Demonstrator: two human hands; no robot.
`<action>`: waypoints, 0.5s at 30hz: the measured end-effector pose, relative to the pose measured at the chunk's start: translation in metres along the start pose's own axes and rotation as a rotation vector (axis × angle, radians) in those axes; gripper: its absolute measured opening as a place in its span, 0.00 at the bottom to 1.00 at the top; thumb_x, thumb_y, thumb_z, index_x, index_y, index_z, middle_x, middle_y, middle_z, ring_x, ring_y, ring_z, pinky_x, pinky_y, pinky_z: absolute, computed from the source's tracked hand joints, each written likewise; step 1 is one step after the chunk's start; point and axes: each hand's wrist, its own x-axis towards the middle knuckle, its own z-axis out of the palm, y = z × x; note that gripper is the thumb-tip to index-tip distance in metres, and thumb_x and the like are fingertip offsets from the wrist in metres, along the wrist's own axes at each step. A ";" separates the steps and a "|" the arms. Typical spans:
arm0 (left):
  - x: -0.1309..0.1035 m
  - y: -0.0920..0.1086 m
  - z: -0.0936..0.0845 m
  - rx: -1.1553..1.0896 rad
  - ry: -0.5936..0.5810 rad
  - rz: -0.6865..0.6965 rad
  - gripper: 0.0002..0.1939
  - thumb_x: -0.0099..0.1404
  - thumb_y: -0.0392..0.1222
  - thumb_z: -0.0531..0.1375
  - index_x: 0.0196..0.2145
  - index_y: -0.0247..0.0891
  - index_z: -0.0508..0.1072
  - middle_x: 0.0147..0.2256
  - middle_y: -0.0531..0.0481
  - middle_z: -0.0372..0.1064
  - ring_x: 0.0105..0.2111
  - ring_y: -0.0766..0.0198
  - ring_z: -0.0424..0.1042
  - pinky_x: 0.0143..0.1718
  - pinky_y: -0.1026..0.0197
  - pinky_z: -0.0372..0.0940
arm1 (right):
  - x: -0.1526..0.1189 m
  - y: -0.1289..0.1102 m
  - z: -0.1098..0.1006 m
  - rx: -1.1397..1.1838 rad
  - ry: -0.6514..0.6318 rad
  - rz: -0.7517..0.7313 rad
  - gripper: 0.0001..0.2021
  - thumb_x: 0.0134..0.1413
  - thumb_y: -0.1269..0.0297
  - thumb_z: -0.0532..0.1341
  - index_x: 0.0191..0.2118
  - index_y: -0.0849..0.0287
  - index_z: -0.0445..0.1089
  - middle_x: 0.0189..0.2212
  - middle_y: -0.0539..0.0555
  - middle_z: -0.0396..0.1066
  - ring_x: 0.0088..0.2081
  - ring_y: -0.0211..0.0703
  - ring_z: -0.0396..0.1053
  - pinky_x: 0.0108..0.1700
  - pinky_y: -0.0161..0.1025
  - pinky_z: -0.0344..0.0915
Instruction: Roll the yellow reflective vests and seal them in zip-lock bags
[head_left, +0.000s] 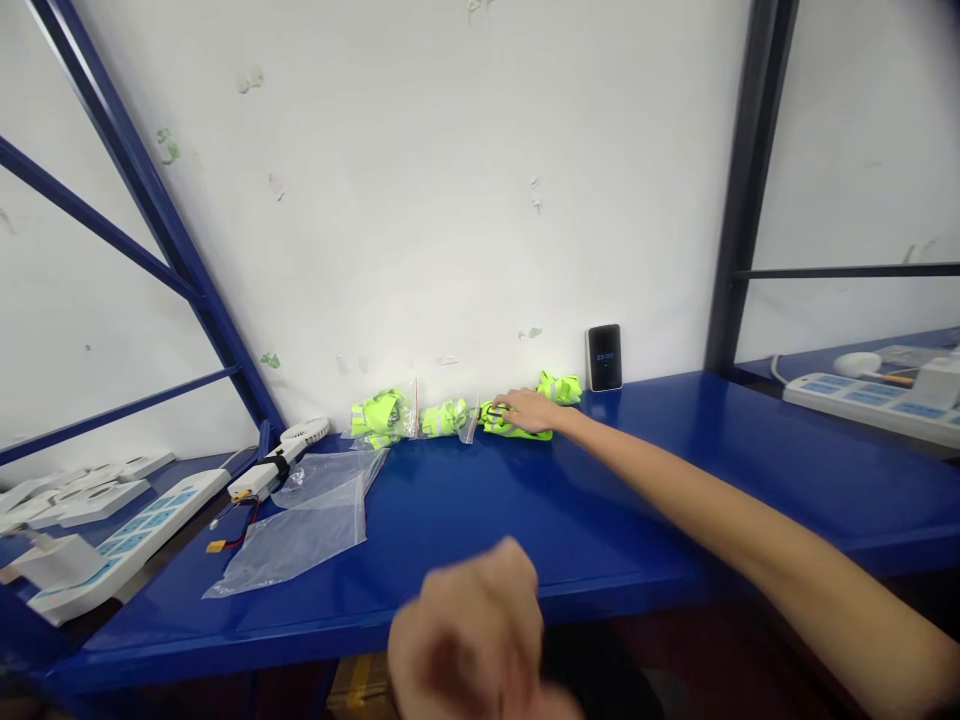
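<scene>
Near the wall, my right hand (529,410) reaches across the shelf, its fingers curled over a folded fluorescent yellow-green reflective vest (517,428) with dark trim. My left hand (472,630) hovers in front of the shelf's front edge, its fingers curled but smeared by motion; whether it holds anything does not show. Another yellow-green bundle (559,388) lies just beyond my right hand. To the left sit a rolled bundle (444,418) and one in a clear zip bag (379,415).
Flat clear zip bags (300,535) lie on the blue shelf (450,510). Left of them are a white handheld fan (304,432), a white battery pack with wires (259,478) and a power strip (142,535). A black-screened device (604,358) leans against the wall. Blue posts frame both sides.
</scene>
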 end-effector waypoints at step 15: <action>0.105 -0.224 0.020 0.202 -0.055 -0.170 0.18 0.68 0.51 0.52 0.39 0.37 0.76 0.36 0.47 0.74 0.35 0.62 0.72 0.37 0.59 0.67 | -0.064 0.005 -0.011 0.508 -0.051 -0.216 0.30 0.48 0.65 0.63 0.59 0.52 0.64 0.54 0.59 0.67 0.50 0.54 0.67 0.47 0.45 0.65</action>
